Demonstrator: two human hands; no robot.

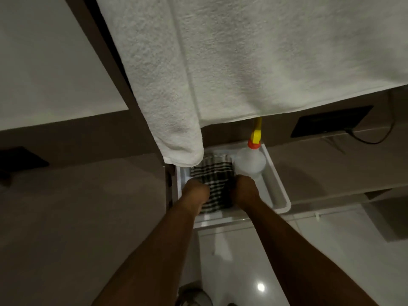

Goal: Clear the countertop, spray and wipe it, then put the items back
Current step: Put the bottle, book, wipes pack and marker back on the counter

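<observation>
Dark-and-white striped cleaning cloth [213, 184] lies rumpled in a white plastic bin [279, 191], beside a translucent spray bottle [250, 161]. Left hand [195, 192] and right hand [245, 187] both clench its edges.

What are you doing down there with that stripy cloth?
A person is reaching down with both arms into a white bin on a low shelf. The left hand and right hand are both on a striped cloth lying in the bin. A clear spray bottle with a yellow and orange top stands in the bin beside the cloth. A big white towel hangs above.
</observation>
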